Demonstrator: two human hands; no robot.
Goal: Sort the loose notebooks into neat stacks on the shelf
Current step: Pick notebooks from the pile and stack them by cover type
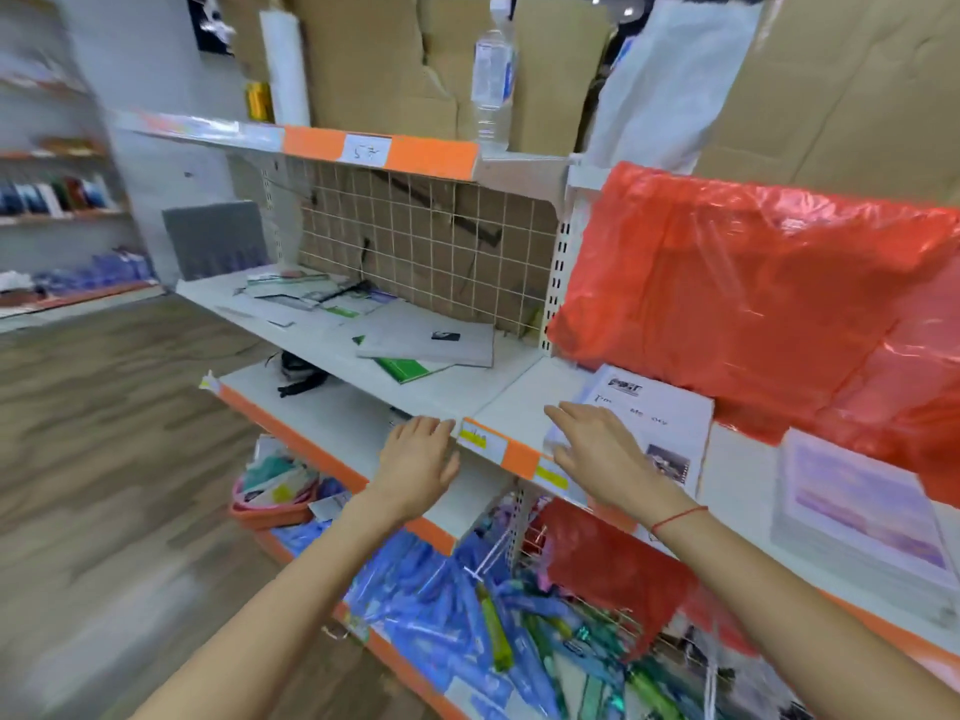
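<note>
On the middle shelf [467,392], loose notebooks [426,345] lie scattered at frame centre. My left hand [415,470] sits at its front edge; my right hand [602,454] rests on a notebook stack [660,423], with a plastic bag [753,283] behind it.

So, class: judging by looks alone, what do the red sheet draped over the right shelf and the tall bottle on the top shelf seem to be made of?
Red sheet: probably thin plastic film; glossy, translucent, creased.
Bottle: probably clear plastic; see-through, ribbed, paper-like label.
</note>
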